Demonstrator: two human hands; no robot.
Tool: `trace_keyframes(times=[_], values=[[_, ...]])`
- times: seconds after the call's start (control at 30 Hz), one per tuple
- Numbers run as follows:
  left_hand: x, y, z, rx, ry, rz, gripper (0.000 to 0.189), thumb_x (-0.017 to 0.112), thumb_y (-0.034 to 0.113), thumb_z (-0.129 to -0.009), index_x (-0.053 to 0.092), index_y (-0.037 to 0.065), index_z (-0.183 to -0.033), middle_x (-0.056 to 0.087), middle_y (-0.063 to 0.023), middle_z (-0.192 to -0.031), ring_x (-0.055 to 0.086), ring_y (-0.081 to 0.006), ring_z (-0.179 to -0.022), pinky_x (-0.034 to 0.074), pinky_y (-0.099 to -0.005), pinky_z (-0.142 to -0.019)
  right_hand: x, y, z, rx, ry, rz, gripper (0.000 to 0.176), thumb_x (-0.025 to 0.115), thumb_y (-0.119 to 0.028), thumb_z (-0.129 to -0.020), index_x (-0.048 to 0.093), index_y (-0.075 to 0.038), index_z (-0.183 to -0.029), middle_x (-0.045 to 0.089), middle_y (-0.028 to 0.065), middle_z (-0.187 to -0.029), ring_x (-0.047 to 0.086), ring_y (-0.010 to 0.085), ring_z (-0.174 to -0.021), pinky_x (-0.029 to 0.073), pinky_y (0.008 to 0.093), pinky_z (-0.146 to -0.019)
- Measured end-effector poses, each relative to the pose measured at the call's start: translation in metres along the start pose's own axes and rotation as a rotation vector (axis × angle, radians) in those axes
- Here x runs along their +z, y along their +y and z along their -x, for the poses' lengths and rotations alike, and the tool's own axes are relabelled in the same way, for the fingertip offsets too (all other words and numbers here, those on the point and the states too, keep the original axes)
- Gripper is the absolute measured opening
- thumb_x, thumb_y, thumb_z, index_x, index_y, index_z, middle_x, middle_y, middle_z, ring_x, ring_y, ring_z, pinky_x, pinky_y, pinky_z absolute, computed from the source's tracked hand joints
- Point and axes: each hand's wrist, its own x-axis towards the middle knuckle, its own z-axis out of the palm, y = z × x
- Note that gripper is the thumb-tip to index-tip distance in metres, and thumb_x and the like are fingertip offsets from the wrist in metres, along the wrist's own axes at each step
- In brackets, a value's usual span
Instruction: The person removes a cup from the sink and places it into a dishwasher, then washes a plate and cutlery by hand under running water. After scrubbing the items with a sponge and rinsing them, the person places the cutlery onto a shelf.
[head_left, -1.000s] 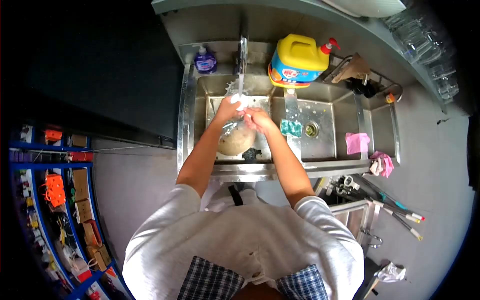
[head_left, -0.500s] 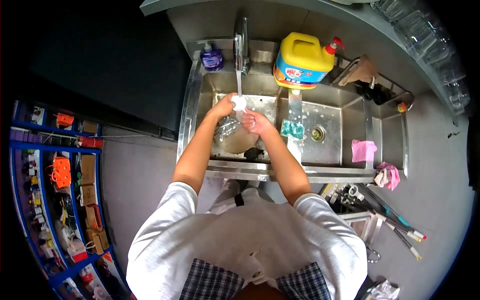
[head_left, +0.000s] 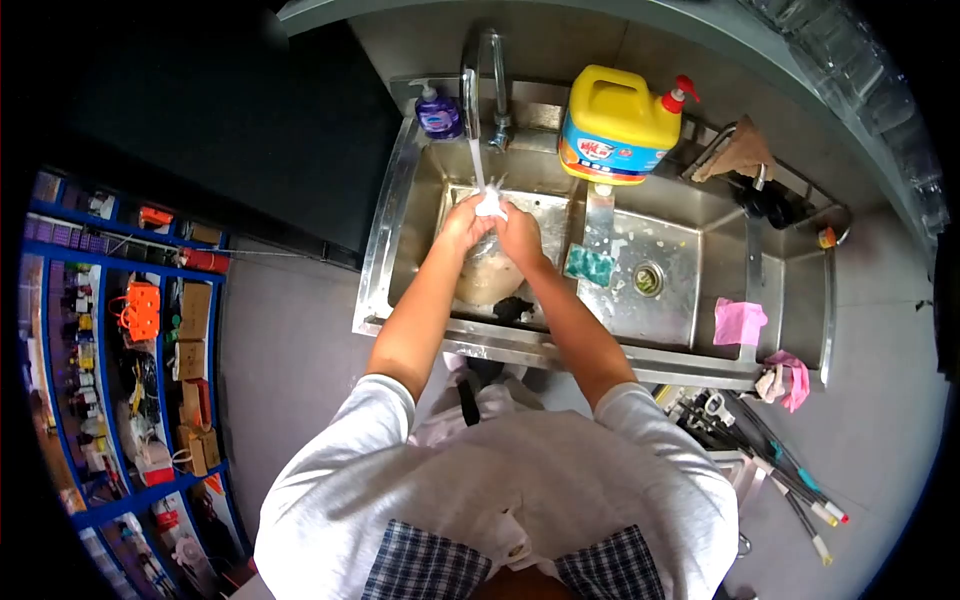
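Note:
Water runs from the tall chrome faucet (head_left: 470,90) onto a small white round item (head_left: 490,206), whose exact kind I cannot make out. My left hand (head_left: 464,224) grips it from the left, fingers curled. From the other side, my right hand (head_left: 518,236) closes on it too, and the two hands nearly meet. Both are over the left basin of the steel sink (head_left: 410,265). Beneath them lies a pale round shape (head_left: 490,278) in the basin, partly hidden by the hands and forearms. Near the basin's front wall sits a dark, crumpled thing (head_left: 513,308).
A green scouring sponge (head_left: 589,265) rests on the divider. Behind stand a purple soap bottle (head_left: 438,112) and a large yellow detergent jug (head_left: 622,125). Pink cloths (head_left: 739,322) hang at the right. Long-handled tools (head_left: 790,460) lie on the floor; shelves (head_left: 110,380) stand left.
My hands have come closer together around the white item, now more covered by fingers and splashing water. The whole view has shifted and turned slightly.

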Motion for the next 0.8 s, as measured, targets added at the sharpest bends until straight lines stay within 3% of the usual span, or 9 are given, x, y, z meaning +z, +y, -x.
trace_keyframes(times=[0.07, 0.17, 0.2, 0.37, 0.47, 0.5, 0.63, 0.7, 0.8], values=[[0.000, 0.001, -0.001, 0.035, -0.067, 0.024, 0.030, 0.037, 0.020, -0.096, 0.051, -0.003, -0.110, 0.061, -0.0177, -0.100, 0.062, -0.0268, -0.082, 0.054, -0.0371, -0.070, 0.002, -0.002, -0.002, 0.117, -0.048, -0.336, 0.019, 0.054, -0.019, -0.086, 0.058, 0.000, -0.085, 0.060, 0.0113, -0.064, 0.059, 0.0192, -0.053, 0.046, 0.0324, -0.049], [0.011, 0.001, 0.011, 0.105, -0.041, -0.045, 0.034, 0.036, 0.025, -0.097, 0.049, -0.001, -0.114, 0.060, -0.0177, -0.102, 0.062, -0.0282, -0.080, 0.054, -0.0365, -0.067, -0.008, 0.004, -0.015, 0.610, -0.401, -0.887, 0.020, 0.052, -0.021, -0.090, 0.060, -0.003, -0.086, 0.057, 0.0035, -0.061, 0.053, 0.0102, -0.049, 0.042, 0.0246, -0.043], [0.017, 0.005, 0.013, 0.099, -0.037, -0.054, 0.035, 0.035, 0.027, -0.097, 0.049, 0.000, -0.114, 0.060, -0.0177, -0.103, 0.062, -0.0285, -0.079, 0.054, -0.0368, -0.066, -0.010, 0.006, -0.016, 0.584, -0.440, -0.910, 0.021, 0.050, -0.022, -0.091, 0.062, -0.005, -0.086, 0.054, -0.0004, -0.060, 0.049, 0.0073, -0.047, 0.038, 0.0196, -0.041], [0.009, 0.008, 0.009, 0.057, -0.100, 0.135, 0.042, 0.032, 0.035, -0.097, 0.048, 0.000, -0.114, 0.059, -0.0171, -0.104, 0.060, -0.0284, -0.075, 0.052, -0.0386, -0.061, -0.024, -0.008, -0.032, 0.531, -0.519, -0.630, 0.021, 0.054, -0.024, -0.088, 0.063, -0.005, -0.086, 0.055, 0.0000, -0.060, 0.050, 0.0081, -0.048, 0.038, 0.0203, -0.041], [0.007, 0.009, 0.012, 0.088, 0.042, 0.167, 0.025, 0.043, 0.019, -0.094, 0.046, 0.001, -0.112, 0.058, -0.0186, -0.104, 0.061, -0.0307, -0.087, 0.054, -0.0450, -0.070, -0.020, 0.002, -0.060, 0.408, -0.449, -0.323, 0.026, 0.064, -0.030, -0.081, 0.064, -0.004, -0.084, 0.060, 0.0044, -0.065, 0.055, 0.0137, -0.053, 0.045, 0.0284, -0.046], [0.007, 0.011, 0.012, 0.122, 0.129, 0.155, 0.022, 0.045, 0.015, -0.093, 0.046, 0.002, -0.111, 0.058, -0.0189, -0.103, 0.061, -0.0315, -0.089, 0.054, -0.0463, -0.072, -0.012, 0.015, -0.073, 0.144, -0.128, 0.072, 0.034, 0.067, -0.031, -0.077, 0.061, -0.001, -0.092, 0.062, 0.0104, -0.068, 0.059, 0.0215, -0.059, 0.049, 0.0347, -0.057], [0.010, 0.013, 0.040, 0.224, 0.012, 0.051, 0.040, 0.050, -0.013, -0.080, 0.043, 0.006, -0.114, 0.056, -0.0143, -0.097, 0.060, -0.0322, -0.093, 0.054, -0.0456, -0.076, -0.001, 0.024, -0.146, -0.080, -0.108, 0.488, 0.041, 0.065, -0.028, -0.077, 0.055, -0.004, -0.108, 0.064, 0.0204, -0.080, 0.063, 0.0357, -0.079, 0.049, 0.0416, -0.071], [0.016, 0.015, 0.051, 0.226, 0.078, 0.026, 0.048, 0.052, -0.014, -0.078, 0.043, 0.009, -0.119, 0.056, -0.0127, -0.096, 0.060, -0.0299, -0.093, 0.054, -0.0429, -0.077, 0.008, 0.035, -0.184, -0.045, -0.245, 0.548, 0.038, 0.064, -0.026, -0.076, 0.057, -0.005, -0.107, 0.064, 0.0229, -0.085, 0.061, 0.0395, -0.085, 0.048, 0.0439, -0.076], [0.010, 0.021, 0.065, 0.296, 0.082, -0.198, 0.055, 0.057, -0.011, -0.077, 0.042, 0.013, -0.124, 0.060, -0.0083, -0.097, 0.062, -0.0246, -0.084, 0.054, -0.0369, -0.072, 0.013, 0.056, -0.214, 0.025, -0.242, 0.314, 0.022, 0.058, -0.018, -0.080, 0.060, -0.005, -0.097, 0.065, 0.0168, -0.078, 0.064, 0.0294, -0.069, 0.052, 0.0387, -0.060]])
